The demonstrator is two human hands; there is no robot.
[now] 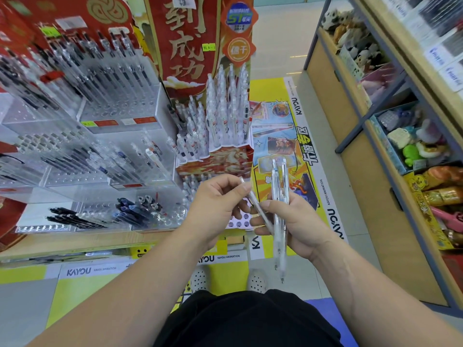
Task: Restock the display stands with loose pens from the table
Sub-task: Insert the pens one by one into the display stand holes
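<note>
Nearest me, both bare forearms reach forward above white perforated shoes (256, 281). My right hand (298, 221) has its grip wrapped round a bundle of clear white pens (278, 186), held upright with the tips pointing down below the wrist. My left hand (213, 204) has its grip pinched on a single white pen (253, 200), with thumb and forefinger at its upper end. That pen slants down to the right, and its lower end touches the right hand's fingers beside the bundle.

Below the hands, a printed strip (79, 271) reads "KAYOU" and "KAYOU ANIMATION", and the same words show in several other places. Just beyond the hands, on the wooden counter (75, 242), a red display stand (220, 161) with a horse picture holds tiers of clear white pens upright. Left of it, clear acrylic stands (112, 103) hold dark pens.

Behind them rises a red placard (185, 46) with large gold characters, "到成功". A blue badge (239, 17) reads "ST". Far right, shelves (363, 126) carry toys.
</note>
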